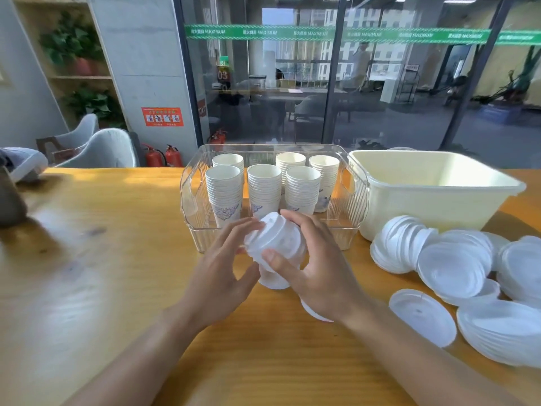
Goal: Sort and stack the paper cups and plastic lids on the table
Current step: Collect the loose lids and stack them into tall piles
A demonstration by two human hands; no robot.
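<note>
White plastic is filling both hands: a short stack of white plastic lids (273, 241) is being held just above the yellow wooden table (117, 259). The right hand (316, 259) is curling round the stack's near side, thumb pressing on the front edge and fingertips wrapping over the far rim. The left hand (225, 271) is lying against the opposite side with fingers nearly straight, steadying rather than gripping. Just beyond the fingertips a clear plastic bin (190, 189) is holding six stacks of white paper cups (224, 191). Well to the right of the right hand, loose white lids (456, 268) are lying heaped in front of a cream plastic tub (439, 197). Judging by looks, these lids are light, thin, springy and slick, so gripping across the rims, not the domed tops, seems safest.
</note>
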